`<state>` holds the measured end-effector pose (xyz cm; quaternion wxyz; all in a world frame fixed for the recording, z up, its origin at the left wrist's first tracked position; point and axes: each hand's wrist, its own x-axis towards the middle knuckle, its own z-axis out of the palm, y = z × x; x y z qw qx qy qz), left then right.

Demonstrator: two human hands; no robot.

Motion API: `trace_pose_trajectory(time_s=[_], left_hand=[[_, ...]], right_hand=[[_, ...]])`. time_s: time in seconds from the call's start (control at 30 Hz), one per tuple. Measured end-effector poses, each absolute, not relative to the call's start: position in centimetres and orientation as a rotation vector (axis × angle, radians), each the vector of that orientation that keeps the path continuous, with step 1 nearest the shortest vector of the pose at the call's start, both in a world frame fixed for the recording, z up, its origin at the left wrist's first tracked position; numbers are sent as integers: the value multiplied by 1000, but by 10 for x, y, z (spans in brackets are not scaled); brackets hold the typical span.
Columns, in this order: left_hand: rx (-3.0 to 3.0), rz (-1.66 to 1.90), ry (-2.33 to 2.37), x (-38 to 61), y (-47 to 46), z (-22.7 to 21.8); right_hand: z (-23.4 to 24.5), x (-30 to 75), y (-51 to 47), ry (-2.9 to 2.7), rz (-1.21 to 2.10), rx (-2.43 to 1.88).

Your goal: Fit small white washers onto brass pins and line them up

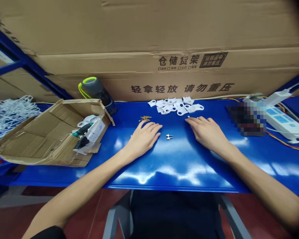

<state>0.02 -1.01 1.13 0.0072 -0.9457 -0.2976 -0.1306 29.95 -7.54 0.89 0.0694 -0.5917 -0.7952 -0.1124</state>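
Left hand (142,139) flat, empty — right hand (206,132) likewise, apart | small brass fitting (145,118) just beyond left | glossy blue worktop (179,166) | pixelated dark object (246,119) unreadable

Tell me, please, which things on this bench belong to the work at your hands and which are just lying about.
At the hands: left hand, right hand, brass fittings, metal clip, white plastic pieces.
Lying about: cardboard box, water bottle, power strip, white netting.

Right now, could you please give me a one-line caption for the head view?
Left hand and right hand rest flat on a blue shelf beside small brass fittings, below white plastic parts.
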Motion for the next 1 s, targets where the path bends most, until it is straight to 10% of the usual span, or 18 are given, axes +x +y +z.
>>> trace_pose_trajectory(time_s=[1.0], left_hand=[[-3122, -614, -1098, -11, 4, 14]], right_hand=[[15, 272, -79, -2057, 315, -1224]])
